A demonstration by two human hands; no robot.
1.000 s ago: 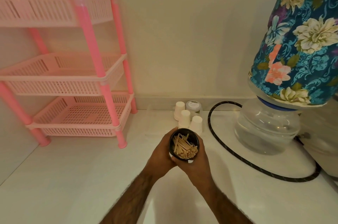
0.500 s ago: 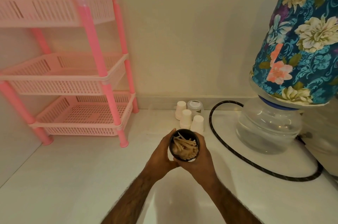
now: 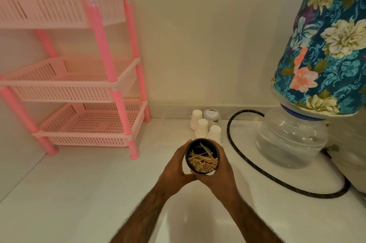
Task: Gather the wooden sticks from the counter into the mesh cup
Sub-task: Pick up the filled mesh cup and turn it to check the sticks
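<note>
A black mesh cup is held above the white counter, its mouth tilted toward me. Inside lie several pale wooden sticks, piled against the lower side. My left hand grips the cup's left wall. My right hand wraps around the cup's right side and bottom. No loose sticks show on the counter.
A pink three-tier plastic rack stands at the back left. Three upturned white paper cups and a small jar sit behind the cup. A black hose loops around a water bottle with a floral cover on the right.
The sticks have shifted inside the cup, now heaped toward its lower side. Both hands keep their grip in nearly the same spot.
</note>
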